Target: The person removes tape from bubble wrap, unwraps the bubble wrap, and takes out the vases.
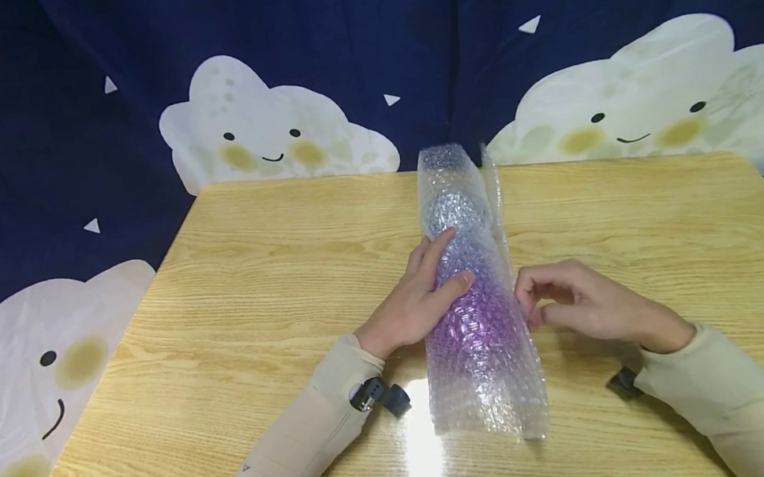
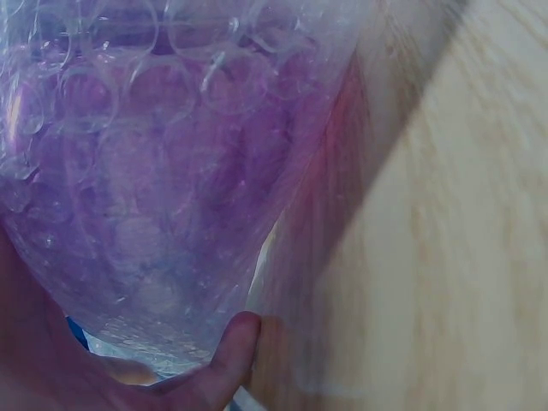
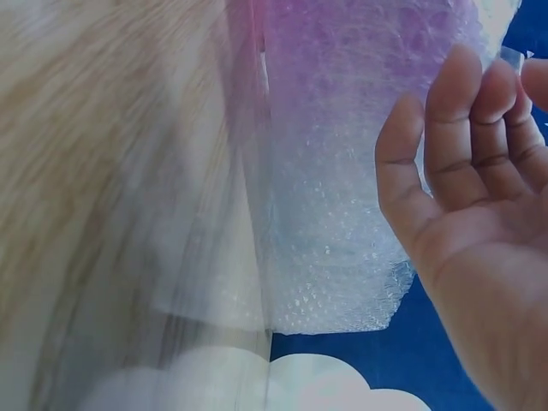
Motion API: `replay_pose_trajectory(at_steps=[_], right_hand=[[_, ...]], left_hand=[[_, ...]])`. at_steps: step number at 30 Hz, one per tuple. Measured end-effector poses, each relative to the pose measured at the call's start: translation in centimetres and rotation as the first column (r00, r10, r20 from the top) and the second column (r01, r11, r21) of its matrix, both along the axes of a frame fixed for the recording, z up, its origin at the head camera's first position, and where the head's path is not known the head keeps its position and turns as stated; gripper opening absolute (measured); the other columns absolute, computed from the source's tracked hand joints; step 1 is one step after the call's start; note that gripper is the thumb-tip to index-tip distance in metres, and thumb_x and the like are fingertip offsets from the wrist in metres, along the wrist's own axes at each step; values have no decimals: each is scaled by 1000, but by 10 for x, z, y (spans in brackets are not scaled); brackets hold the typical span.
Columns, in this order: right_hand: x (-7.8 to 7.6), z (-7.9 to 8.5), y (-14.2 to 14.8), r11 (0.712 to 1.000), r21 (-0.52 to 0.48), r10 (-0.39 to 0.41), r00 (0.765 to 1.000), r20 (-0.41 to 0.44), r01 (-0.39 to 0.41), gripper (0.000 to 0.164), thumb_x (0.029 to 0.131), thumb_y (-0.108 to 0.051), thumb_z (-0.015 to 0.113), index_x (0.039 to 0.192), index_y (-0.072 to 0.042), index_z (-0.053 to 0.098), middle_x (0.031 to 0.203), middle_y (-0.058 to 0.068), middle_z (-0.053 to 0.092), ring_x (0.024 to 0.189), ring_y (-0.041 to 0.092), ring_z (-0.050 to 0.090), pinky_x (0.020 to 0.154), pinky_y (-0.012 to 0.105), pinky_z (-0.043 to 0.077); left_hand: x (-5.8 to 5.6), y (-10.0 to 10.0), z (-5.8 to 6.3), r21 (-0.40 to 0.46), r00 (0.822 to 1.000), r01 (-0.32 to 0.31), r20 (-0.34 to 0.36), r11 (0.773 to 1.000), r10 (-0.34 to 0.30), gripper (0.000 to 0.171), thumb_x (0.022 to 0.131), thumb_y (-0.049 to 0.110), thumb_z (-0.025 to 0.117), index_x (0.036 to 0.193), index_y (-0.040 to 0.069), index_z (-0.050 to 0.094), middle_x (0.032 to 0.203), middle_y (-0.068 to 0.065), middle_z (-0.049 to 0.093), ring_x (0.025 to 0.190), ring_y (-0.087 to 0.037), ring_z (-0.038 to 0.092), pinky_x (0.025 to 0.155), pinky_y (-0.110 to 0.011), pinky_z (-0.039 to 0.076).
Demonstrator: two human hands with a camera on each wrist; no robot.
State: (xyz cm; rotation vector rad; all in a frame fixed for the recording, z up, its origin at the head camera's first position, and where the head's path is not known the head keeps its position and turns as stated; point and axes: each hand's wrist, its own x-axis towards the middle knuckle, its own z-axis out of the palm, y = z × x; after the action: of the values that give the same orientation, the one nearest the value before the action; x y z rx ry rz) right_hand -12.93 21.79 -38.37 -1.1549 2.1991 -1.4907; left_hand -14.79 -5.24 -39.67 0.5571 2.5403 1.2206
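Observation:
A long roll of clear bubble wrap point(image 1: 488, 400) lies on the table, wrapped around something that shows purple toward the near part and bluish farther up. What is inside is blurred by the bubbles. My left hand point(image 1: 421, 297) rests on the wrap from the left, fingers extended and thumb spread across it. Seen from the left wrist, the purple wrapped bundle point(image 2: 171, 180) bulges above that hand's thumb side. At the wrap's right edge, my right hand point(image 1: 576, 306) pinches the loose border between thumb and index finger. Its other fingers point(image 3: 454, 128) curl loosely beside the wrap.
The wooden table point(image 1: 272, 276) carries the bundle, whose far end reaches the back edge. A dark blue curtain point(image 1: 429, 42) with smiling clouds hangs right behind. Small black devices are strapped at both wrists, including a strap point(image 1: 380, 396) at the left cuff.

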Motion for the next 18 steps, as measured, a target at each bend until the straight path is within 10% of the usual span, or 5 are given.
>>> replay_pose_trajectory(at_steps=[7, 18], right_hand=[[-1, -1, 1, 1000, -5, -20, 1000, 7, 20, 32, 80, 19, 57, 88, -11, 61, 80, 17, 63, 75, 24, 65, 75, 32, 61], [-1, -1, 0, 993, 58, -104, 995, -1, 104, 24, 99, 7, 54, 89, -12, 64, 81, 0, 67, 75, 17, 68, 73, 30, 60]], left_hand=[[0, 0, 1, -3, 1000, 2, -10, 1000, -2, 77, 98, 69, 38, 164, 47, 4, 177, -14, 0, 162, -39, 12, 122, -72, 25], [0, 0, 1, 0, 1000, 4, -8, 1000, -4, 77, 98, 69, 38, 164, 48, 4, 177, -13, 0, 162, -40, 13, 122, -72, 25]])
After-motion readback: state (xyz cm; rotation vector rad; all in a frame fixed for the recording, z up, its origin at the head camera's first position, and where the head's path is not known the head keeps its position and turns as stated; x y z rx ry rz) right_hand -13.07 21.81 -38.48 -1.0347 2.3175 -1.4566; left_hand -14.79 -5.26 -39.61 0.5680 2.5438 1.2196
